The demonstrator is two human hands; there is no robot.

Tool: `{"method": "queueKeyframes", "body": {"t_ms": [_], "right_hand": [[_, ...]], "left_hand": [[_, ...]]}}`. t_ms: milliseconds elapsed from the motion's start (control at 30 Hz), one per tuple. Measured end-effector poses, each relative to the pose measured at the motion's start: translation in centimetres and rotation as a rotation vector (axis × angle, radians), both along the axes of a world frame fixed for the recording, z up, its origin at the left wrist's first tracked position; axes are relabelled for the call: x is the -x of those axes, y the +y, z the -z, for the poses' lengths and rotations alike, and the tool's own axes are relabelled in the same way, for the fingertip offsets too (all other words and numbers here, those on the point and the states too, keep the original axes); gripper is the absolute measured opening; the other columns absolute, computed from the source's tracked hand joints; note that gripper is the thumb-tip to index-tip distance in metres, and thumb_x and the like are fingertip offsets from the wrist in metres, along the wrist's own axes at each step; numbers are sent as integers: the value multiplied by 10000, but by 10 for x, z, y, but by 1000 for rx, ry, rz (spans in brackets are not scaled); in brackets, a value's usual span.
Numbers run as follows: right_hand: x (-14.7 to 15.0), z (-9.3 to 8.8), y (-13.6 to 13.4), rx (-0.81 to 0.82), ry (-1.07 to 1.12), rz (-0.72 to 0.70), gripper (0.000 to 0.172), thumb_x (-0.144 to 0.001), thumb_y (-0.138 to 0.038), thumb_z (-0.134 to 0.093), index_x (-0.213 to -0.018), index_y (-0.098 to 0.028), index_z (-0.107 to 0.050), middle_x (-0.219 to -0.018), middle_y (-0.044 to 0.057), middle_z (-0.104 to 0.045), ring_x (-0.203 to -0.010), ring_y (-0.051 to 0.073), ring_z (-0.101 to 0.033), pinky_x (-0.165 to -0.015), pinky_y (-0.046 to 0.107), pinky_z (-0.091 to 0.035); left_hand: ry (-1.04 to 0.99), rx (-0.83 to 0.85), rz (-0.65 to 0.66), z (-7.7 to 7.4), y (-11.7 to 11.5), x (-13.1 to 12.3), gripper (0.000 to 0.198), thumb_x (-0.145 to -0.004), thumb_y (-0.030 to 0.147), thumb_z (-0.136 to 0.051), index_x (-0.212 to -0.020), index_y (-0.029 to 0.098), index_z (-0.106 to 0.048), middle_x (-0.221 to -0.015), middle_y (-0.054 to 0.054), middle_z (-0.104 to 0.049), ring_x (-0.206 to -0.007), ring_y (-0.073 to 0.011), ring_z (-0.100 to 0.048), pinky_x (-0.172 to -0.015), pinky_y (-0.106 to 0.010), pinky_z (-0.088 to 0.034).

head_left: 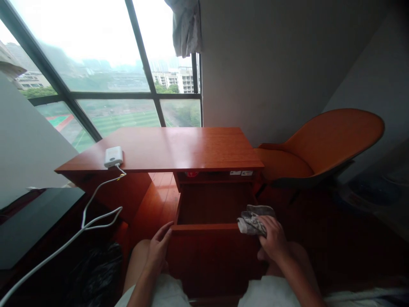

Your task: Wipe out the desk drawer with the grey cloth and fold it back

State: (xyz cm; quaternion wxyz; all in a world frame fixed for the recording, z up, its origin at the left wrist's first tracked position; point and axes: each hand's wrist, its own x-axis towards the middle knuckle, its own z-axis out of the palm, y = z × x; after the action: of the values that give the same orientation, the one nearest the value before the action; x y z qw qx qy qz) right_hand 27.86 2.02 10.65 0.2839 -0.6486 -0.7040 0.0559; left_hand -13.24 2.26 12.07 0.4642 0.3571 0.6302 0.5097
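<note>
A reddish wooden desk stands under the window, with its drawer pulled out toward me. My left hand rests against the drawer front's left corner, fingers partly curled on the edge. My right hand is closed on a crumpled grey patterned cloth at the drawer's right front corner. The drawer's inside looks dark and bare. My knees sit on either side of the drawer front.
A white adapter lies on the desk's left edge, its white cable trailing down to the lower left. An orange chair stands to the right. A dark surface sits at left, and a large window behind.
</note>
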Motion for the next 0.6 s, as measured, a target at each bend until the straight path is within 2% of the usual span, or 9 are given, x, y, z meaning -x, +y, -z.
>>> {"method": "queueKeyframes", "body": {"t_ms": [100,200,467,533,600], "right_hand": [[35,-29,1,104,-104,-33,503,-637,-127,-477,-1119,-224,-585,-1104,60,-633,-1078,249,-499,-1003,435,-321],[84,-42,-1,152,-122,-62,528,-650,-148,-490,-1168,-221,-567,-1116,82,-609,-1098,264,-471,-1037,445,-268],[229,-41,4,195,-7,-363,674,-692,-331,-578,-1334,-250,-389,-1347,95,-464,-1234,304,-359,-1099,493,-148],[253,-39,7,191,5,-410,691,-706,-344,-567,-1356,-244,-353,-1379,103,-436,-1258,313,-338,-1096,514,-146],[263,-37,9,177,20,-433,696,-716,-355,-561,-1365,-249,-336,-1397,96,-422,-1268,313,-330,-1095,521,-147]], "left_hand": [[-76,9,42,6,1,3,535,-652,502,-704,-1085,192,-654,-1002,-34,-737,-1042,-258,-630,-762,-233,-522],[-103,2,44,8,1,3,515,-668,472,-705,-1092,187,-646,-1037,-45,-728,-1069,-260,-617,-790,-242,-519],[-175,-24,72,16,2,7,518,-640,396,-734,-1094,166,-640,-1121,-100,-695,-1107,-307,-595,-844,-325,-525],[-237,-52,64,18,2,8,519,-605,351,-753,-1082,174,-647,-1096,-90,-707,-1096,-298,-603,-871,-330,-516],[-281,-74,45,17,2,8,522,-577,324,-762,-1072,195,-654,-1066,-67,-720,-1077,-282,-615,-884,-321,-511]]}}
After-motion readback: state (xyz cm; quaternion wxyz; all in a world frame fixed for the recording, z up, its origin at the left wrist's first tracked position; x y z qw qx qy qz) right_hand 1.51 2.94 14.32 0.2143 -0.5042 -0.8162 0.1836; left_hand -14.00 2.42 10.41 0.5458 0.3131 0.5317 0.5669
